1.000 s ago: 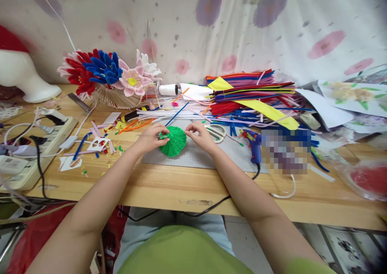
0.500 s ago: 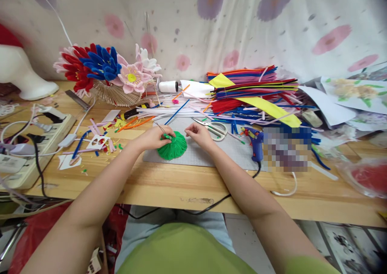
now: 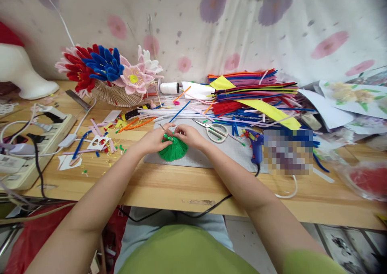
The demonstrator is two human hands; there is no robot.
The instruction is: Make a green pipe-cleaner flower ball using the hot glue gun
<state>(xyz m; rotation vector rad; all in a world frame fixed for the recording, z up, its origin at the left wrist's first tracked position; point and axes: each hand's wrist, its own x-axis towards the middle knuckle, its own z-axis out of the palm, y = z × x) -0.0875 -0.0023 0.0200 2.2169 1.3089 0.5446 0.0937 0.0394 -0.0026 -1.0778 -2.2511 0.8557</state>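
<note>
A round green pipe-cleaner piece [image 3: 173,150] lies on a grey cutting mat [image 3: 211,155] in front of me. My left hand [image 3: 154,139] is closed on its upper left edge, pinching green wire ends with a thin stem sticking out. My right hand [image 3: 189,136] is closed over its top, fingers meeting the left hand's. Both hands touch the green piece.
Scissors [image 3: 215,130] and a blue glue gun [image 3: 256,145] lie on the mat to the right. Behind are a heap of coloured pipe cleaners [image 3: 250,92] and a pipe-cleaner flower bouquet [image 3: 105,70]. A power strip [image 3: 33,145] with cables sits at left, scraps beside it.
My right hand has moved left from beside the green piece onto its top, meeting the left hand. The left hand stays on the piece.
</note>
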